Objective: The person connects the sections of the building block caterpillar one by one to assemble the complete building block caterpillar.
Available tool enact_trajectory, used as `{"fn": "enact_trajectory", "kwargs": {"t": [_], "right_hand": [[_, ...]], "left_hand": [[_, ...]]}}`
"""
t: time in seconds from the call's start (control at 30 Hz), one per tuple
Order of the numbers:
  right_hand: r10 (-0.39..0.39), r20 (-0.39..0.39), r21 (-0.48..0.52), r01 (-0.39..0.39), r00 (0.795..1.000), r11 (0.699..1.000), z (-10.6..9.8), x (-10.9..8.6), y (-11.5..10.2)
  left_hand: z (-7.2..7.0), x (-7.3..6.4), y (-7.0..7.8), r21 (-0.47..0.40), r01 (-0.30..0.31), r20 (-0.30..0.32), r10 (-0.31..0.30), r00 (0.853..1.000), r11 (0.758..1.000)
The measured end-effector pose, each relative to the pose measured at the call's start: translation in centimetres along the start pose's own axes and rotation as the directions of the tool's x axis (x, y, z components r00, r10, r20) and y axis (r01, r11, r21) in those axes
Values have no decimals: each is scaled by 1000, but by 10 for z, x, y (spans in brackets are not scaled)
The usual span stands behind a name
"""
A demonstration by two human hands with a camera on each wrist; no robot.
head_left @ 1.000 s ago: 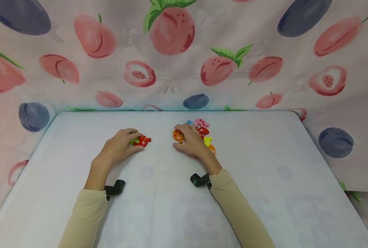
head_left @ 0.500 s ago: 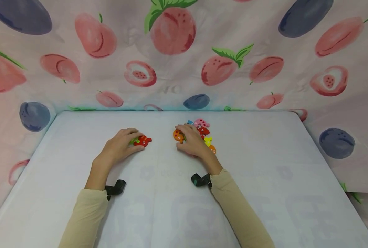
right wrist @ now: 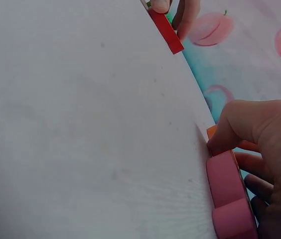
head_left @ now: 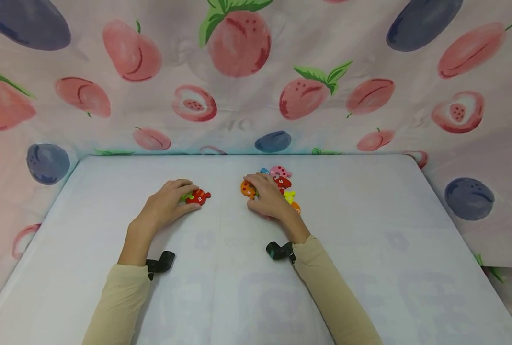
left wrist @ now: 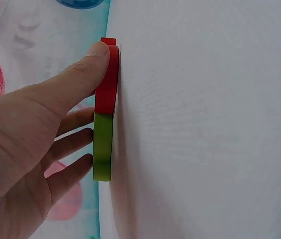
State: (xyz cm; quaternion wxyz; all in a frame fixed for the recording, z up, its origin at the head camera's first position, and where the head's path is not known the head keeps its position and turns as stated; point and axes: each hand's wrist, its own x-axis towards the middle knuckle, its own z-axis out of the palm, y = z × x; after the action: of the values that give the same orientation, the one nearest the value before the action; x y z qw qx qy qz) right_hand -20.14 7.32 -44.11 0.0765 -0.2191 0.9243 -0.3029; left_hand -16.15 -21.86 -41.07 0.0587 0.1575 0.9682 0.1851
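Note:
In the head view, my left hand pinches a flat red toy piece marked 2, thumb on its near edge and fingers across the far side. Against the red piece lies a green piece, which the other fingertips touch. My right hand reaches over a cluster of flat colourful number pieces. Its thumb and forefinger hold a spotted orange piece; the palm hides part of the cluster. The right wrist view shows the thumb at the orange edge, with a thick pink piece beside it.
Around the right hand lie a spotted pink piece, a red piece, a yellow piece and a blue piece. They are on a white table; a fruit-patterned cloth hangs behind its back edge.
My right thumb has drawn in slightly to the right, closer to the pieces under the hand. The left hand and its pieces have stayed put.

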Motion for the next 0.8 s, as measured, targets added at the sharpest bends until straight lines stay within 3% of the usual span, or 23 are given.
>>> {"fn": "enact_trajectory", "kwargs": {"t": [0.2,0.47,0.8], "right_hand": [[-33,-16,38,34,999,999,-1,-1,1],[-16,-79,197,32,997,980,-8,-3,-6],[40,-62,220,-26,997,975,-12,-6,-16]], "left_hand": [[0,0,0,-2,1,5,-1,1000,1000],[0,0,1,7,-2,1,2,1000,1000],[-1,0,1,-1,4,14,-4,1000,1000]]}}
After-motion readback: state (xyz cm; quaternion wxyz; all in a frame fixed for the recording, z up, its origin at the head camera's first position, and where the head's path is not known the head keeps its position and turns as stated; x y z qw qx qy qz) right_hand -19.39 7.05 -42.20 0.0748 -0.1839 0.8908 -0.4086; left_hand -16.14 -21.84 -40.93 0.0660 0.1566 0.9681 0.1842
